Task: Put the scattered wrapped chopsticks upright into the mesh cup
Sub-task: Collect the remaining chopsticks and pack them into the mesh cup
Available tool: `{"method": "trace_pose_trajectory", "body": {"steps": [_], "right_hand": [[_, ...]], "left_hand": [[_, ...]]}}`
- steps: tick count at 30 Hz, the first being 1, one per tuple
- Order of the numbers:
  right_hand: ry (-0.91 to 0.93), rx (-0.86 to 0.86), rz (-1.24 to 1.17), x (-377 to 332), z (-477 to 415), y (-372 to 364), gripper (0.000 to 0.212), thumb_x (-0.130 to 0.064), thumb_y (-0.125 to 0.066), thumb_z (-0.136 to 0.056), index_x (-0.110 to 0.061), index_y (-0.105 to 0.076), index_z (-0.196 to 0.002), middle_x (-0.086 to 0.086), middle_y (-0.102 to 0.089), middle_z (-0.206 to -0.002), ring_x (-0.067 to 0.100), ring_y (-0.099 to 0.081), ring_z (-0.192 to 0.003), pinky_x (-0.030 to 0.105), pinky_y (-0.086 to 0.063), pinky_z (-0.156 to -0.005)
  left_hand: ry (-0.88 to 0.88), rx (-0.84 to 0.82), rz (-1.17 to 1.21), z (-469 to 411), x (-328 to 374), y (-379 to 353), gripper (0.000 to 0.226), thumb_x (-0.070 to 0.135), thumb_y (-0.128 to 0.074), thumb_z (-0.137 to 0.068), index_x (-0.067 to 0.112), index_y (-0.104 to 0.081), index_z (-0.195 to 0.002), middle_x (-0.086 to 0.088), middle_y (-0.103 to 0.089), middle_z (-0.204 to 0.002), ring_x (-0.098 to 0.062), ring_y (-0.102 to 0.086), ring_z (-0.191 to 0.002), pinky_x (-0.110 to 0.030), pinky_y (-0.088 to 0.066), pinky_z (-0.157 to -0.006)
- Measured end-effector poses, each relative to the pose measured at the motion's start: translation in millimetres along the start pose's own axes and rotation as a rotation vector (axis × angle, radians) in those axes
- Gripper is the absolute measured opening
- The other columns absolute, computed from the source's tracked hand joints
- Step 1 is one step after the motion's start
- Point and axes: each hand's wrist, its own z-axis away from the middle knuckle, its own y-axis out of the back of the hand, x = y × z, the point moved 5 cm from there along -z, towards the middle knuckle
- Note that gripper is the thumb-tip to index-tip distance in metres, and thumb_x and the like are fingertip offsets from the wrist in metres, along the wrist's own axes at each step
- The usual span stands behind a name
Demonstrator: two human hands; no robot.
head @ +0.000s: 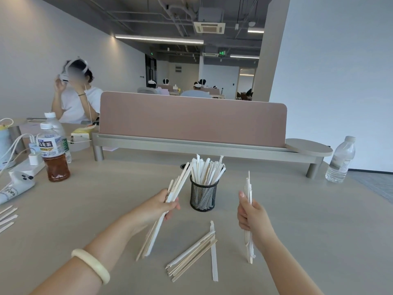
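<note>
Beige tabletop (89,205) carries the mesh cup (203,196), between both hands. Left hand (163,204) fingers clamp one chopstick bundle (170,201); right hand (252,213) clamps another bundle (248,209). More chopsticks (191,256) lie below the fingers. Light, stiff, probably slippery: grip mid-length.

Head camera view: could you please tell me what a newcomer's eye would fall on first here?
Probably the black mesh cup at the table's centre, packed with upright white wrapped chopsticks. On either side, the left hand and the right hand each grip a bundle, while a loose pile of wrapped chopsticks lies nearer the camera.
</note>
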Motion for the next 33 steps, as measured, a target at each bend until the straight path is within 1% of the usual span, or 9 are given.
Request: {"method": "trace_pose_trajectory", "body": {"steps": [2,5,9,14,18,24,28,30,33], "right_hand": [[0.019,0.002,-0.03,-4,-2,-3,0.051,-0.038,-0.052,-0.092,-0.02,-0.022,-0.054,-0.006,-0.019,-0.045,0.011,-0.016,-0.038,0.023,-0.012,-0.042],[0.056,0.001,-0.065,-11,-5,-10,0.053,-0.037,-0.052,-0.092,-0.019,-0.021,-0.053,-0.005,-0.019,-0.044,0.011,-0.016,-0.038,0.023,-0.013,-0.042],[0.084,0.011,-0.102,-16,-9,-20,0.053,-0.035,-0.054,-0.091,-0.019,-0.022,-0.053,-0.006,-0.02,-0.044,0.011,-0.016,-0.039,0.023,-0.014,-0.041],[0.107,0.011,-0.108,-11,-12,-26,0.053,-0.034,-0.056,-0.091,-0.02,-0.02,-0.055,-0.004,-0.018,-0.046,0.012,-0.014,-0.042,0.024,-0.012,-0.042],[0.135,0.034,-0.147,-9,-11,-23,0.05,-0.029,-0.055,-0.092,-0.018,-0.021,-0.057,-0.005,-0.02,-0.046,0.012,-0.015,-0.042,0.021,-0.015,-0.039],[0.126,0.034,-0.102,0,-9,-21,0.049,-0.029,-0.056,-0.091,-0.016,-0.022,-0.058,-0.003,-0.022,-0.043,0.014,-0.017,-0.041,0.026,-0.014,-0.042],[0.065,0.057,-0.06,15,-8,-24,0.051,-0.028,-0.059,-0.09,-0.018,-0.021,-0.056,-0.003,-0.022,-0.043,0.013,-0.017,-0.04,0.025,-0.014,-0.043],[0.075,0.068,-0.067,13,-7,-25,0.051,-0.027,-0.059,-0.089,-0.019,-0.021,-0.056,-0.003,-0.022,-0.044,0.013,-0.017,-0.041,0.026,-0.014,-0.044],[0.131,0.076,-0.108,3,-7,-24,0.044,-0.025,-0.057,-0.091,-0.017,-0.031,-0.056,-0.004,-0.025,-0.044,0.012,-0.019,-0.04,0.025,-0.016,-0.044]], "left_hand": [[-0.095,0.071,0.099,-2,9,-6,0.012,0.022,-0.045,-0.095,0.016,-0.049,-0.085,-0.001,-0.049,-0.066,-0.011,-0.043,-0.056,-0.024,-0.039,-0.064],[-0.141,0.243,0.34,-8,13,-17,0.018,0.018,-0.049,-0.094,0.012,-0.042,-0.078,0.005,-0.036,-0.054,-0.011,-0.033,-0.048,-0.022,-0.032,-0.051],[-0.166,0.462,0.484,-12,29,-19,0.028,0.022,-0.06,-0.087,0.015,-0.042,-0.068,0.009,-0.03,-0.042,-0.007,-0.025,-0.035,-0.017,-0.023,-0.037],[-0.252,0.49,0.577,-18,57,-15,0.041,0.027,-0.059,-0.088,0.018,-0.035,-0.056,0.01,-0.027,-0.039,-0.008,-0.02,-0.035,-0.019,-0.017,-0.038],[-0.169,0.524,0.575,-21,36,-23,0.049,0.027,-0.063,-0.085,0.016,-0.028,-0.053,0.005,-0.024,-0.036,-0.012,-0.02,-0.034,-0.019,-0.019,-0.037],[-0.082,0.529,0.578,-22,4,-29,0.031,0.018,-0.065,-0.083,0.013,-0.044,-0.061,0.009,-0.026,-0.034,-0.008,-0.02,-0.029,-0.016,-0.02,-0.034],[-0.058,0.521,0.518,-22,-4,-38,0.042,0.021,-0.064,-0.084,0.011,-0.037,-0.055,0.002,-0.025,-0.036,-0.012,-0.021,-0.033,-0.021,-0.024,-0.038],[-0.058,0.536,0.498,-20,-3,-39,0.045,0.023,-0.065,-0.084,0.009,-0.035,-0.052,0.0,-0.028,-0.035,-0.013,-0.025,-0.033,-0.017,-0.029,-0.037],[-0.075,0.539,0.521,-19,-4,-38,0.046,0.024,-0.063,-0.086,0.009,-0.036,-0.051,-0.001,-0.03,-0.034,-0.013,-0.027,-0.031,-0.018,-0.031,-0.037]]}}
